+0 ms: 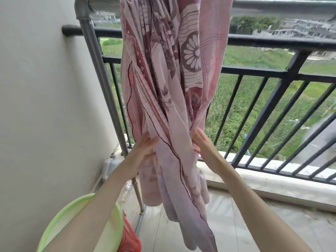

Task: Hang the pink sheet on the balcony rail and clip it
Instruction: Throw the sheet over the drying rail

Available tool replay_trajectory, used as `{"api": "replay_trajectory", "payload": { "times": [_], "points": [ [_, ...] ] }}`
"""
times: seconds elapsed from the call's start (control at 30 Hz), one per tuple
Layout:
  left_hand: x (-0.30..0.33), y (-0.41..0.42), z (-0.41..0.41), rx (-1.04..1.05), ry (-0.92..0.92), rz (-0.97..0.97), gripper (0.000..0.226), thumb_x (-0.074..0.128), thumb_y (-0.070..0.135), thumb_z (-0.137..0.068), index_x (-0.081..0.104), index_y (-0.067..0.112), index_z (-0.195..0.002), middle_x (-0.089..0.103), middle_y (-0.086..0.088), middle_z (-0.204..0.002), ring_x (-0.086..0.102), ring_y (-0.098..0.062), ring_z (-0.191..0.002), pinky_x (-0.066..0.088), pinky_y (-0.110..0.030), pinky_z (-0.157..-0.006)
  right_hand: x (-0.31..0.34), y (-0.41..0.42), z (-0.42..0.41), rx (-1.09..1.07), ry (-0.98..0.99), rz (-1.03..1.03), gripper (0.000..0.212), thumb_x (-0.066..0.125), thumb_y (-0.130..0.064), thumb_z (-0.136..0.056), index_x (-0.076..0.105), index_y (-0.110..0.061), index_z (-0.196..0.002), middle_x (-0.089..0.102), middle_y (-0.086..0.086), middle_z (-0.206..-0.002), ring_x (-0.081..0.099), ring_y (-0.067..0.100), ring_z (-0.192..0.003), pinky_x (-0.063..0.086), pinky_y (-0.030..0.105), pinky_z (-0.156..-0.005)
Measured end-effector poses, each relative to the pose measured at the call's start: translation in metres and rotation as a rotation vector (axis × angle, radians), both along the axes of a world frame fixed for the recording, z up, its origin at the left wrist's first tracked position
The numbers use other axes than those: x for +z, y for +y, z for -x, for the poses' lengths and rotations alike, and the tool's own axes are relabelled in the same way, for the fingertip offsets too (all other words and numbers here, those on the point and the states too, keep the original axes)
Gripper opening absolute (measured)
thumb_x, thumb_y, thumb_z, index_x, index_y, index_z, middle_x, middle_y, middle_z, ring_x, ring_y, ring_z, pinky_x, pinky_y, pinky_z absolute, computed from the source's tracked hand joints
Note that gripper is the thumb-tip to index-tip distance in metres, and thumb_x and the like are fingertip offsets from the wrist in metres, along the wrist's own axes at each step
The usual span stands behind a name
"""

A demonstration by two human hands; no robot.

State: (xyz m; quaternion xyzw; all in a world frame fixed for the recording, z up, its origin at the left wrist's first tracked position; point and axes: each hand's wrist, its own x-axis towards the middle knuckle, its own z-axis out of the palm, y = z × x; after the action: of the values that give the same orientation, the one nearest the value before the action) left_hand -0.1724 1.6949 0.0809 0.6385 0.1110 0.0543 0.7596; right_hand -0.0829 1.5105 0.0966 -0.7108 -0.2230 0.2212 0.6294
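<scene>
The pink sheet (pixel 171 73), printed with dark red flowers, hangs bunched and twisted from the grey metal rail (pixel 283 5) at the top. Its lower end dangles close to the tiled floor. My left hand (pixel 145 146) touches the sheet's left side at waist height with straight fingers. My right hand (pixel 201 142) presses against the sheet's right side, fingers straight; its thumb side is hidden by folds. The two hands face each other with the bunched cloth between them. No clip is in view.
The black balcony railing (pixel 272 42) runs behind the sheet, with green fields beyond. The grey drying rack's post (pixel 101 79) slants down at the left beside a white wall. A green basin (pixel 80 222) and something red (pixel 129 239) sit at the lower left.
</scene>
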Motion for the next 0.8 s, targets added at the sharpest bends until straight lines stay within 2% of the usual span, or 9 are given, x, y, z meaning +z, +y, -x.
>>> {"api": "replay_trajectory", "payload": {
  "times": [0.1, 0.17, 0.27, 0.37, 0.4, 0.5, 0.6, 0.73, 0.8],
  "points": [
    [0.063, -0.001, -0.017, 0.142, -0.206, -0.034, 0.102, 0.076, 0.064, -0.053, 0.031, 0.032, -0.139, 0.044, -0.002, -0.143, 0.043, -0.024, -0.13, 0.031, -0.052, -0.108, 0.051, 0.013, -0.013, -0.037, -0.054, -0.178, 0.082, 0.044, -0.075, -0.07, 0.037, -0.025, -0.135, 0.039, 0.005, -0.146, 0.037, 0.017, -0.133, 0.027, 0.053, -0.11],
    [0.104, 0.002, -0.025, 0.21, -0.341, -0.097, 0.09, 0.073, 0.063, -0.059, 0.033, 0.036, -0.135, 0.046, 0.008, -0.139, 0.045, -0.015, -0.128, 0.032, -0.047, -0.109, 0.09, 0.021, -0.02, -0.068, -0.115, -0.311, 0.088, 0.048, -0.068, -0.072, 0.028, -0.02, -0.143, 0.045, 0.002, -0.142, 0.04, 0.012, -0.13, 0.029, 0.047, -0.112],
    [0.151, 0.008, -0.037, 0.282, -0.387, -0.197, 0.083, 0.073, 0.063, -0.059, 0.041, 0.035, -0.131, 0.052, 0.01, -0.133, 0.048, -0.014, -0.125, 0.034, -0.046, -0.108, 0.139, 0.026, -0.033, -0.094, -0.17, -0.363, 0.098, 0.065, -0.077, -0.05, 0.054, -0.01, -0.121, 0.071, -0.006, -0.09, 0.065, 0.002, -0.085, 0.052, 0.023, -0.083],
    [0.176, 0.015, -0.047, 0.312, -0.338, -0.188, 0.079, 0.079, 0.057, -0.052, 0.055, 0.025, -0.12, 0.066, 0.003, -0.117, 0.06, -0.021, -0.11, 0.042, -0.045, -0.101, 0.177, 0.034, -0.028, -0.064, -0.188, -0.286, 0.091, 0.064, -0.073, -0.06, 0.053, -0.011, -0.126, 0.066, 0.005, -0.115, 0.061, 0.019, -0.109, 0.044, 0.042, -0.101],
    [0.181, 0.017, -0.05, 0.321, -0.331, -0.179, 0.071, 0.079, 0.05, -0.057, 0.058, 0.021, -0.117, 0.068, -0.001, -0.112, 0.063, -0.024, -0.105, 0.045, -0.046, -0.098, 0.186, 0.038, -0.027, -0.057, -0.194, -0.228, 0.08, 0.064, -0.067, -0.069, 0.052, -0.011, -0.125, 0.062, 0.006, -0.122, 0.057, 0.021, -0.114, 0.041, 0.043, -0.102],
    [0.196, 0.023, -0.056, 0.382, -0.301, -0.21, 0.041, 0.071, 0.03, -0.075, 0.062, 0.014, -0.111, 0.07, -0.011, -0.103, 0.067, -0.031, -0.094, 0.05, -0.049, -0.09, 0.207, 0.045, -0.022, -0.092, -0.294, -0.131, 0.011, 0.061, -0.033, -0.088, 0.058, -0.023, -0.085, 0.066, 0.002, -0.094, 0.062, 0.013, -0.086, 0.052, 0.029, -0.079],
    [0.22, 0.017, -0.062, 0.42, -0.323, -0.293, 0.037, 0.068, 0.032, -0.077, 0.064, 0.013, -0.108, 0.07, -0.012, -0.1, 0.065, -0.033, -0.094, 0.05, -0.048, -0.09, 0.23, 0.048, -0.03, -0.163, -0.292, -0.19, 0.01, 0.057, -0.019, -0.091, 0.063, -0.013, -0.086, 0.068, 0.021, -0.102, 0.066, 0.034, -0.093, 0.052, 0.049, -0.086],
    [0.265, -0.016, -0.073, 0.331, -0.445, -0.419, 0.014, 0.057, 0.016, -0.09, 0.058, 0.015, -0.105, 0.062, 0.005, -0.095, 0.058, -0.01, -0.09, 0.043, -0.006, -0.071, 0.267, 0.027, -0.05, -0.249, -0.257, -0.295, 0.02, 0.042, -0.015, -0.096, 0.061, -0.008, -0.097, 0.065, 0.023, -0.107, 0.062, 0.038, -0.099, 0.048, 0.056, -0.092],
    [0.282, -0.037, -0.081, 0.247, -0.495, -0.443, 0.015, 0.053, 0.011, -0.092, 0.053, 0.022, -0.102, 0.056, 0.011, -0.09, 0.054, -0.01, -0.09, 0.039, -0.004, -0.06, 0.282, 0.004, -0.06, -0.293, -0.289, -0.297, 0.023, 0.038, -0.013, -0.098, 0.061, -0.014, -0.093, 0.065, 0.017, -0.104, 0.061, 0.033, -0.099, 0.048, 0.051, -0.093]
  ]
}}
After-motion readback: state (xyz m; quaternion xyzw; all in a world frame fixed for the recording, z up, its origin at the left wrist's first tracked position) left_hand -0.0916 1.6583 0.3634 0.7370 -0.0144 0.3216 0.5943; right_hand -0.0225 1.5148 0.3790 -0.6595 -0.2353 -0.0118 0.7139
